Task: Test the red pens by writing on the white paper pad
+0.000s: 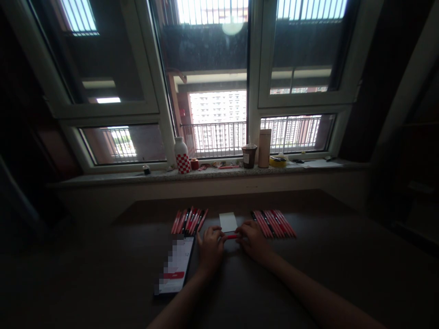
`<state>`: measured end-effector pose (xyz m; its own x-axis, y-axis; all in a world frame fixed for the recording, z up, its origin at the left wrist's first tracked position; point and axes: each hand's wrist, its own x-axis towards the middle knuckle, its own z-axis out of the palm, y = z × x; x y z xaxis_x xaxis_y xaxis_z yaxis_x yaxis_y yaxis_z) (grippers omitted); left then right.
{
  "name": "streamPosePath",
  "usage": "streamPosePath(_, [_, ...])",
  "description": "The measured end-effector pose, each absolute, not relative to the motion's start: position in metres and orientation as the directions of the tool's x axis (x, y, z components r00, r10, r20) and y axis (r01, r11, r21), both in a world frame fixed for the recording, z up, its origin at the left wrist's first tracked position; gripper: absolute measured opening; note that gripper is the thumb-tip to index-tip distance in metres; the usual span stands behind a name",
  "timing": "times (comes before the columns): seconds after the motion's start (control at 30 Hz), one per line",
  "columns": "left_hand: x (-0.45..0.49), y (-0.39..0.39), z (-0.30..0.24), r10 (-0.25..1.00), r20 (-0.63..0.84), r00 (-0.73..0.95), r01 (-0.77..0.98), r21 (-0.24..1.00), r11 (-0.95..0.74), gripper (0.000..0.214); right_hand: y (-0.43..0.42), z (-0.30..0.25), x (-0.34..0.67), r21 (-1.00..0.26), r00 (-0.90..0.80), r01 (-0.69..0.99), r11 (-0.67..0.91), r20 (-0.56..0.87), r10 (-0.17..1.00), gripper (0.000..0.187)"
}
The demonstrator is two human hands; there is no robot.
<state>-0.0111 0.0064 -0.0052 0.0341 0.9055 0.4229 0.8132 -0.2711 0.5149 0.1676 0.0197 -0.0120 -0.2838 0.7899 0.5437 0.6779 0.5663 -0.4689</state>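
My left hand and my right hand meet over a dark table, each with fingers closed on one end of a red pen held level between them. Just beyond the pen lies a small white paper note. A row of several red and black pens lies to the left of the note, and another row of pens lies to the right.
A phone with a lit screen lies beside my left forearm. On the windowsill stand a checkered white bottle, a dark cup, a tall cylinder and a yellow tape roll. Large windows rise behind.
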Motion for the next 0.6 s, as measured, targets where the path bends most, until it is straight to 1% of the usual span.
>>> streamPosePath(0.07, [-0.0109, 0.0063, -0.0052, 0.904, 0.425, 0.035, 0.812, 0.515, -0.273, 0.016, 0.0193, -0.0117, 0.1672, -0.476, -0.256, 0.689, 0.546, 0.545, 0.798, 0.011])
streamPosePath(0.17, [-0.0104, 0.0064, -0.0051, 0.901, 0.432, 0.034, 0.807, 0.519, -0.28, 0.016, 0.0191, -0.0118, 0.1673, -0.46, -0.264, 0.694, 0.553, 0.552, 0.791, 0.007])
streamPosePath(0.3, [-0.0103, 0.0066, -0.0048, 0.9, 0.435, 0.029, 0.805, 0.524, -0.279, 0.016, 0.0191, -0.0117, 0.1676, -0.412, -0.303, 0.702, 0.581, 0.566, 0.767, 0.008])
streamPosePath(0.43, [-0.0107, 0.0062, -0.0048, 0.897, 0.442, 0.031, 0.807, 0.518, -0.283, 0.015, 0.0192, -0.0116, 0.1671, -0.368, -0.314, 0.73, 0.576, 0.568, 0.761, 0.011])
streamPosePath(0.6, [-0.0109, 0.0057, -0.0056, 0.896, 0.443, 0.036, 0.814, 0.507, -0.283, 0.016, 0.0185, -0.0119, 0.1662, -0.358, -0.32, 0.744, 0.564, 0.55, 0.772, 0.016])
